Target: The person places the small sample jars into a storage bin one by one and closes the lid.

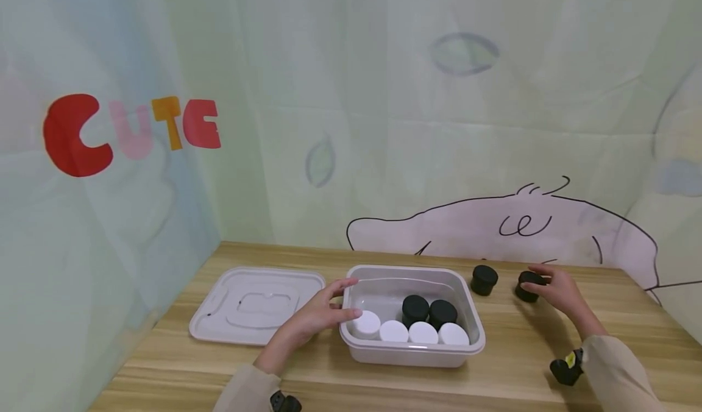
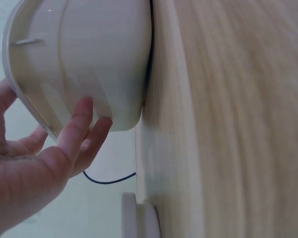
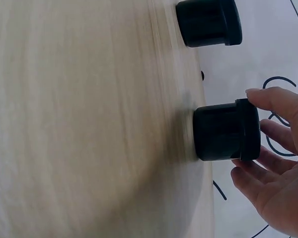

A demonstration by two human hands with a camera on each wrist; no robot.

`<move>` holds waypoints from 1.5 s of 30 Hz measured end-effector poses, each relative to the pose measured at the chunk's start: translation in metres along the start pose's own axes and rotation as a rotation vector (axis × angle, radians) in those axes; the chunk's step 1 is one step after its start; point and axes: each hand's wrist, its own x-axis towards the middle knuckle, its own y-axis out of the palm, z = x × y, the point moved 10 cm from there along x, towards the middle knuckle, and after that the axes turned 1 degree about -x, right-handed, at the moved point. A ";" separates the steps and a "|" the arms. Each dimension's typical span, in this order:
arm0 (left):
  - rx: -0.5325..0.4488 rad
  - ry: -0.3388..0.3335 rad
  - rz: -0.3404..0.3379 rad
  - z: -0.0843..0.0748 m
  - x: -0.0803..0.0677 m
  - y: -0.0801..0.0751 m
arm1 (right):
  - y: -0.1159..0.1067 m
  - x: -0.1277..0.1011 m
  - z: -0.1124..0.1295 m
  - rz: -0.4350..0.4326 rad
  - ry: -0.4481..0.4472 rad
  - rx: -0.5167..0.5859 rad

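Note:
My left hand point(image 1: 315, 314) grips the left end of a white plastic box point(image 1: 408, 357), with the thumb over the rim and some fingers against the outer wall in the left wrist view. Inside the box, several white-lidded jars point(image 1: 423, 333) line the near side, and two black jars point(image 1: 415, 308) stand behind them at the right. Over to the right, my right hand point(image 1: 562, 290) pinches a black jar point(image 3: 221, 131) by its lid, thumb on one side and fingers on the other. That jar stands upright on the table. Another black jar point(image 1: 484, 280) stands between it and the box.
A flat white lid point(image 1: 258, 305) lies on the wooden table point(image 1: 493, 375), left of the box. Behind the table hangs a printed cloth backdrop point(image 1: 329, 95), which also runs along the left side.

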 end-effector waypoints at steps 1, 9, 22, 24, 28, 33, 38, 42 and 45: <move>0.000 0.000 0.000 0.000 0.000 0.000 | 0.000 0.000 -0.001 0.002 0.002 -0.001; 0.001 0.004 0.006 -0.001 0.000 0.001 | -0.003 0.000 -0.004 -0.022 0.006 -0.008; 0.012 0.005 0.011 -0.002 -0.001 0.001 | -0.033 -0.001 0.022 -0.117 -0.028 0.042; 0.013 0.005 0.010 -0.002 0.000 0.001 | -0.036 -0.001 0.028 -0.123 -0.023 0.051; 0.013 0.002 0.008 0.001 0.001 0.001 | -0.039 -0.002 0.040 -0.127 0.003 0.057; 0.005 -0.001 0.010 0.001 0.000 0.001 | -0.039 -0.005 0.060 -0.113 0.008 0.094; 0.005 -0.005 0.011 0.001 0.000 0.002 | -0.042 -0.006 0.086 -0.099 -0.040 0.114; 0.010 -0.010 0.006 0.000 -0.001 0.001 | -0.041 -0.007 0.107 -0.075 -0.083 0.149; 0.013 -0.009 0.005 -0.001 -0.001 0.000 | -0.037 -0.008 0.122 -0.047 -0.106 0.184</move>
